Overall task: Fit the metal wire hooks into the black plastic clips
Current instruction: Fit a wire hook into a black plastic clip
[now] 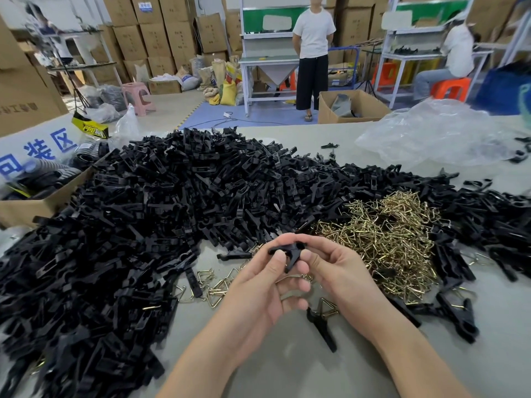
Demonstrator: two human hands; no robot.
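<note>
Both hands were on one black clip (287,251), held just over the table (287,372). The left hand (258,285) pinched it with the thumb on top, and the right hand (339,271) had its fingers curled round the other side. The huge clip pile (172,196) ran from 7 o'clock up to 12, and the brassy wire hooks (385,237) sat in a heap at about 2 o'clock, just beside the right hand. One finished clip (321,323) with a hook in it lay at 6 o'clock, under the hands.

For containers, an open cardboard box (31,206) at 9 o'clock held ribbed black coils (57,173); couldn't tell what they were. A floor box (329,112) at 1 o'clock had dark stuff inside, too blurry to name. A crumpled clear bag (431,133) lay at 2 o'clock.
</note>
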